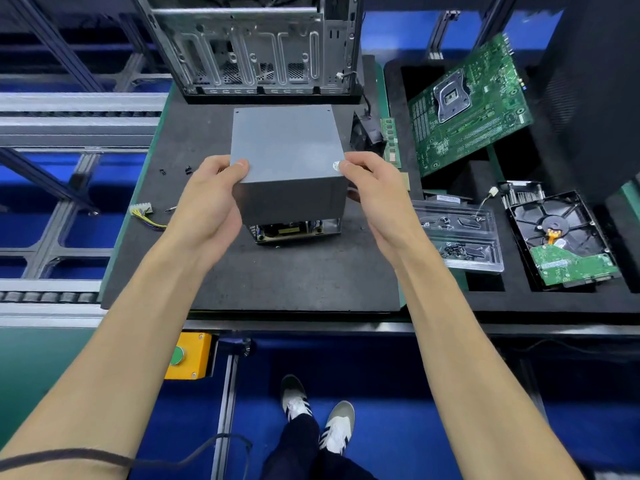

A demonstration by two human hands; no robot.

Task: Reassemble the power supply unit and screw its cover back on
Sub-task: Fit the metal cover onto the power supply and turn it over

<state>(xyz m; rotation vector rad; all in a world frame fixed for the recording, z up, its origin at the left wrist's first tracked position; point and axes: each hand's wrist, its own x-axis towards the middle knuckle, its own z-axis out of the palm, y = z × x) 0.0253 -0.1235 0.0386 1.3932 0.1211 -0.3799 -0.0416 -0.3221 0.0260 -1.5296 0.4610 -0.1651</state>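
Both hands held the grey cover (287, 147) of the power supply. The left hand (211, 199) had a tight grip on the cover's near left corner, thumb on top and fingers down the side. The right hand (372, 192) gripped the near right corner the same way, its thumb beside a small round sticker (336, 165). The cover sat over the power supply base (294, 231), in the middle of the dark mat (277, 271) on the surface. It was not all the way down. A gap showed at the front, and the circuit board inside could be seen through it.

A few small black screws (188, 170) lay on the mat to the left. A plug with yellow wires (147, 213) lay near them. An open computer case (256, 46) stood behind the cover. To the right, a green motherboard (471, 109) leaned in a black tray. A hard drive (561, 240) lay in that tray too. A clear plastic box (457, 237) with small parts sat beside the hard drive.
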